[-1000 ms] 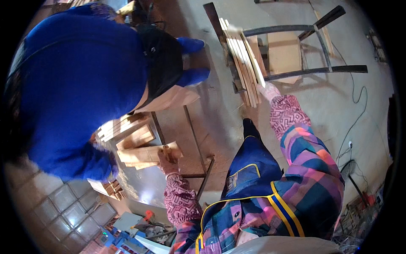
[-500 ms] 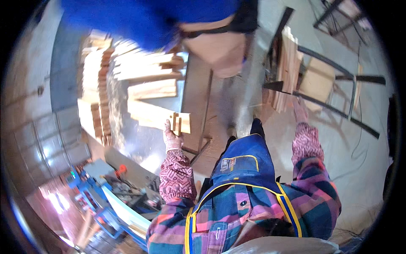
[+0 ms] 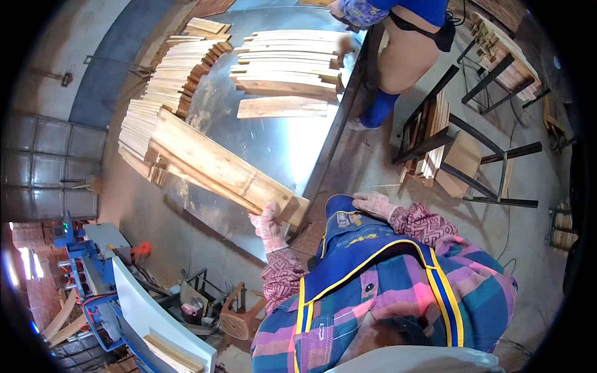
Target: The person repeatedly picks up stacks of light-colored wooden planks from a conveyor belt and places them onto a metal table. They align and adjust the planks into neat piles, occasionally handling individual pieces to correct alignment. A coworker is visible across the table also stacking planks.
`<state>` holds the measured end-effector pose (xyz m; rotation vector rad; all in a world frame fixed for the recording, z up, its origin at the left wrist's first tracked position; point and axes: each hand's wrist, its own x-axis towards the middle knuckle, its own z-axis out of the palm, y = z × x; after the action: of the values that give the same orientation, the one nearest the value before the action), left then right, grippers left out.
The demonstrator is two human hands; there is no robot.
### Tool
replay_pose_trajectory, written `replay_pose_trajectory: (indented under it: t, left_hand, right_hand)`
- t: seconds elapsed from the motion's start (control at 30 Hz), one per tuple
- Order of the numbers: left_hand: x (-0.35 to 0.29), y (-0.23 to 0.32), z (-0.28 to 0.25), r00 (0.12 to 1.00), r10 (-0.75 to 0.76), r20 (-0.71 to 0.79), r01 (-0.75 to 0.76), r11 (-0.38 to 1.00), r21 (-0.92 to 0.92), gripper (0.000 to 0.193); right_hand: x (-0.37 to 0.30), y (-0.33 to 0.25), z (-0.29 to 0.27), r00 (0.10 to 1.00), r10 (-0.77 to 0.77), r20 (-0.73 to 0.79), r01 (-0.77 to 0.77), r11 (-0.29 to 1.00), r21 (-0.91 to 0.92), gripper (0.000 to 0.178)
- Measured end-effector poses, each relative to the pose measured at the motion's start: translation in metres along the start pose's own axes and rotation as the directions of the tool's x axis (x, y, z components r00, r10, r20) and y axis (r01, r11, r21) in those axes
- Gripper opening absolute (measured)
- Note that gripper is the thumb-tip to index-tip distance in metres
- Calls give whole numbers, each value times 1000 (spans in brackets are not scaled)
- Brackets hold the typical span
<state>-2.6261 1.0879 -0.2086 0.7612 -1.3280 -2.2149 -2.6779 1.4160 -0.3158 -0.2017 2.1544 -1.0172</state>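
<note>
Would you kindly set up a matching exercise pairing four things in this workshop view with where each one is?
Things:
1. left hand
2. right hand
3. single short plank
4. blue machine

Places:
A. lying alone on the shiny metal table
B. at the lower left, by the wall
C. gripping the near end of a bundle of long planks
D. resting on the blue apron, holding nothing

Pairs: 1-C, 2-D, 3-A, 4-B

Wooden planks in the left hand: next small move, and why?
Probably lower the bundle of wooden planks flat onto the metal table. The left hand grips only its near end, the far end juts out over the table, and the right hand rests free by the apron.
</note>
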Motion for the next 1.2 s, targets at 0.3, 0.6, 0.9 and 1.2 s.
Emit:
replay_pose_trajectory:
  t: [0.3,0.6,0.9,1.2]
  left_hand:
    - [44,25,-56,965,261,24,-262,964,46,91]
    - [67,-11,-7,985,161,64,-174,917,360,59]
    - [-6,6,81,594,-331,734,-785,-40,618,43]
    - [-110,-67,212,-129,-758,639,-990,64,-123,40]
  right_hand:
    - [10,-60,-12,995,100,6,-99,990,-104,60]
    - [-31,-97,-6,996,85,-35,-88,993,-82,56]
    - [-117,-185,-22,681,-700,-216,632,711,-309,66]
    - [-168,-39,-45,921,229,-314,-309,922,-233,45]
